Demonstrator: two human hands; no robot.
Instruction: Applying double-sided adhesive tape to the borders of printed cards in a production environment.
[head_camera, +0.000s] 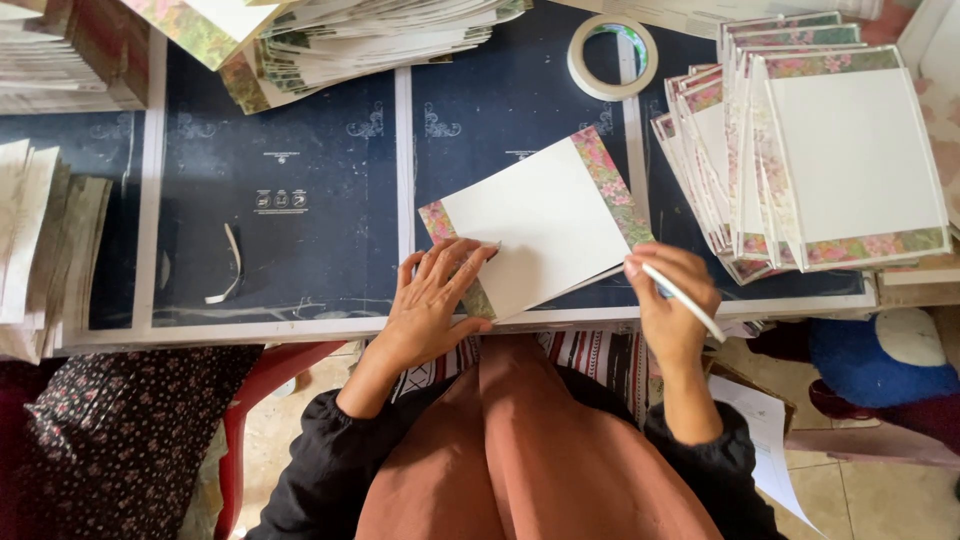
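Note:
A white card with floral-patterned edges (545, 225) lies tilted on the dark blue work surface (300, 200). My left hand (432, 300) presses flat on the card's near left corner, fingers spread. My right hand (672, 300) rests at the card's right corner and grips a thin white stick-like tool (685, 298) that points away to the lower right.
A fanned stack of finished floral-edged cards (830, 150) sits at the right. A roll of tape (612, 56) lies at the top. More card piles (350, 40) lie at the top left, paper stacks (40, 240) at the left. A loose paper strip (228, 268) lies mid-left.

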